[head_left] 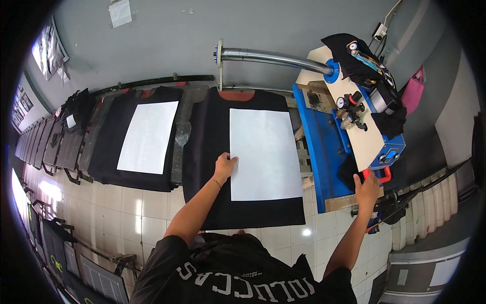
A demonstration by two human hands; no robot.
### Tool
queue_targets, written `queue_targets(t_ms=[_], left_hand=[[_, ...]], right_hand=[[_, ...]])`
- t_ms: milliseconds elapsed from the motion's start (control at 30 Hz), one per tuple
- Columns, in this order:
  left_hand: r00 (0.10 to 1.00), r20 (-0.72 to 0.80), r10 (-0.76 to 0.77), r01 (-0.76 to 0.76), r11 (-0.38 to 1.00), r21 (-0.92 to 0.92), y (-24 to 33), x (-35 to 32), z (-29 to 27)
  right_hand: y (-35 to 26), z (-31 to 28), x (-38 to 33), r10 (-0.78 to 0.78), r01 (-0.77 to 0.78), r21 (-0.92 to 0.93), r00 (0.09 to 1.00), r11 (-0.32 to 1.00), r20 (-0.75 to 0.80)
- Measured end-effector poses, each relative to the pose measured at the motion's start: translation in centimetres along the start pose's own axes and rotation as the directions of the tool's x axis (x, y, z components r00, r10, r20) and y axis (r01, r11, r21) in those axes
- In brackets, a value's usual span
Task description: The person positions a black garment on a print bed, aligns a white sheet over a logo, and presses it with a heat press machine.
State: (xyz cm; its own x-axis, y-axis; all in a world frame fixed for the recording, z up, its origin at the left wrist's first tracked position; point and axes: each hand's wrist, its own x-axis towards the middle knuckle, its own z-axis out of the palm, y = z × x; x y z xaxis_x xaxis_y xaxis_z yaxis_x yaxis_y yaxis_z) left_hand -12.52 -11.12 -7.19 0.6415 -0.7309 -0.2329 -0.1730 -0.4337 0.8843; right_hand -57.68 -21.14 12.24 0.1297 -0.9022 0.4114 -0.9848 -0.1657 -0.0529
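Left hand [224, 164] rests with fingers together, flat on the left edge of the white rectangular paper sheet [264, 154], which lies on the black garment [212, 152]. Right hand [367, 190], right of the sheet, is clamped on the blue press's red handle [386, 175]. Judged stage: sheet positioning; pressing would need the sheet square.

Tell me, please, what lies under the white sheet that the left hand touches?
Under the white sheet lies a black garment, spread flat. The left hand rests on the sheet's left edge. What supports the garment is covered.

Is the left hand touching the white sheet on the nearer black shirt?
Touching. The head view shows the left hand with fingers resting on the left edge of the white sheet.
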Motion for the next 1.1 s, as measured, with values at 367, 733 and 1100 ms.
queue_targets(t_ms=[367,733,1100], left_hand=[[0.977,0.125,0.171,-0.158,0.982,-0.106,3.3,-6.2,5.6],[0.994,0.104,0.033,0.000,0.955,-0.296,2.9,-11.6,10.5],[0.986,0.161,-0.045,0.095,0.943,-0.319,1.0,-14.0,15.0]], right_hand=[[3.4,-0.9,0.0,0.067,-0.033,0.498,0.996,0.867,-0.050],[13.7,5.2,6.9,0.118,0.176,0.733,0.936,0.657,-0.331],[14.9,5.6,7.8,0.109,0.202,0.727,0.928,0.657,-0.356]])
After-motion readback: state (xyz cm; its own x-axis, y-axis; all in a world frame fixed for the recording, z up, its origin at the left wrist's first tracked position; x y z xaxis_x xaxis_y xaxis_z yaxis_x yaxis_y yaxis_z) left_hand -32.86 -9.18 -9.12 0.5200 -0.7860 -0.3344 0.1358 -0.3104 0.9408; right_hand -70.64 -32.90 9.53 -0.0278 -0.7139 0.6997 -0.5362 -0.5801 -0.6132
